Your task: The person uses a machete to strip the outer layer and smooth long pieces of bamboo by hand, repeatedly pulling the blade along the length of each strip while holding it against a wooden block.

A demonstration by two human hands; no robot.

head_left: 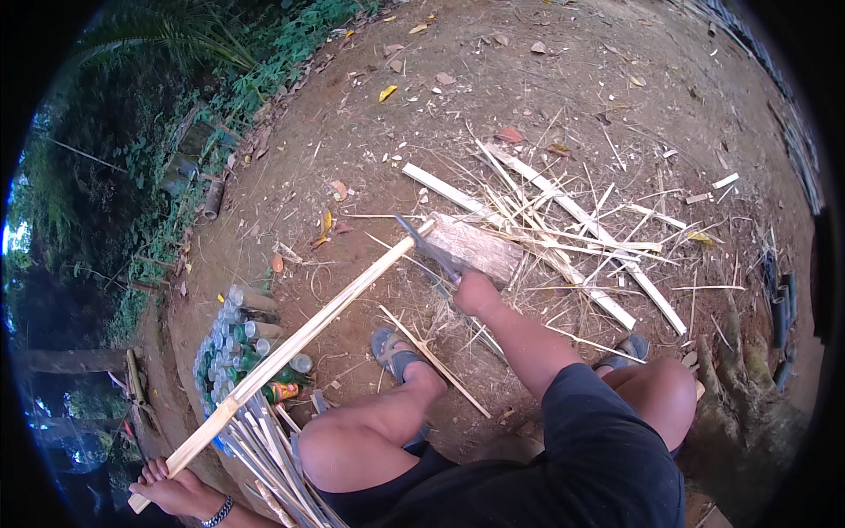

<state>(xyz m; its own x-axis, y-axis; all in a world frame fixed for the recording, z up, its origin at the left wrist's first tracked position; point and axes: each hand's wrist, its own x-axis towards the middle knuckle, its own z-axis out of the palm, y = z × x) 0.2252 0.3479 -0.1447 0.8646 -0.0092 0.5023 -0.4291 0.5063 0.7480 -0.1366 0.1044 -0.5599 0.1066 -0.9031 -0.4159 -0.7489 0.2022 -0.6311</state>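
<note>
My left hand is closed around the lower end of a long pale split bamboo strip, which slants up and away to the right. The strip's far end rests by the near-left end of a wooden block on the ground. My right hand grips the handle of a knife with a dark, curved blade. The blade lies at the strip's far end, crossing it beside the block; whether it has cut in cannot be made out.
Pale bamboo strips and thin shavings lie heaped past the block. Bottles stand clustered at left, beside a bundle of thin strips by my knee. Tree roots rise at right, near dark pipes. Plants border the dirt.
</note>
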